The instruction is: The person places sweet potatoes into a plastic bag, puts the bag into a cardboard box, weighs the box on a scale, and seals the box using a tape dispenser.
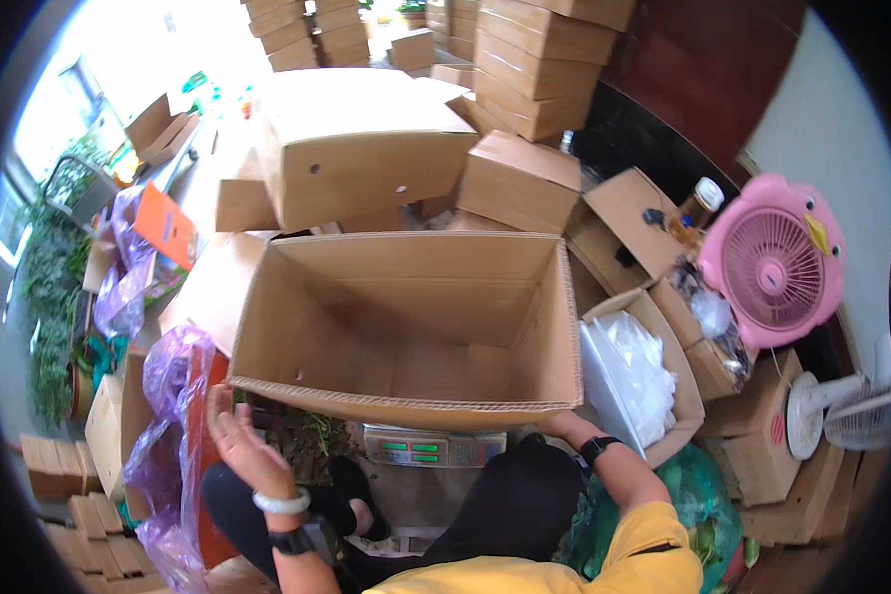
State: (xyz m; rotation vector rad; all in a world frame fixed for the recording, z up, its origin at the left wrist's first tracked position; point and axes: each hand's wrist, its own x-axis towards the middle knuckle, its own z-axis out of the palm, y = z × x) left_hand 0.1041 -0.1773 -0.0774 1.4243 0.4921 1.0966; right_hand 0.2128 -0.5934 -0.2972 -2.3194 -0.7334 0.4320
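Note:
A large open cardboard box (406, 404) stands in front of me, its inside bare, with its near wall above an electronic scale (434, 447) that has green lit displays. Beside the box's near left corner is my left hand (243, 441), raised and open, fingers apart, a pale bangle and a dark band on its wrist. At the lower near right corner, my right hand (567, 428) is against the box; its fingers are mostly hidden, so its grip cannot be made out. My right wrist has a black band.
Purple plastic (173, 396) lines a box at left. At right are a box with white plastic bags (636, 371), a pink fan (777, 262), a white fan (812, 416) and a green mesh bag (698, 510). Behind stand a large closed carton (376, 178) and stacked cartons (540, 74).

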